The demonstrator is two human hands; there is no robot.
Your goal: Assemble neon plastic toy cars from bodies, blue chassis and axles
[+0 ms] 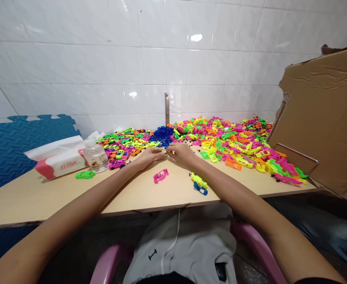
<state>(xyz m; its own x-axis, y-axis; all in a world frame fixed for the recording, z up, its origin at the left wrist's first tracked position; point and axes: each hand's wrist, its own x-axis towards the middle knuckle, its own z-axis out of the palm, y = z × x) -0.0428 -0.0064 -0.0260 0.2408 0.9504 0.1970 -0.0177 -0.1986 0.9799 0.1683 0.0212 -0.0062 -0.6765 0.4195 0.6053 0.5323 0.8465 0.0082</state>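
My left hand and my right hand meet over the middle of the table, fingers bent and closed. At their fingertips shows a bit of a small yellow plastic piece, seemingly part of a toy car and mostly hidden by the fingers. What else my right fingers grip is hidden. A pink toy car body lies on the table in front of my hands. By my right forearm are a yellow car body and a blue plastic car part. Just beyond the hands rises a heap of blue parts.
Colourful car bodies are piled at the back right, toy cars at the back left. A bottle, tissue pack and green car body stand left. Cardboard borders the right. A black axle lies on my lap.
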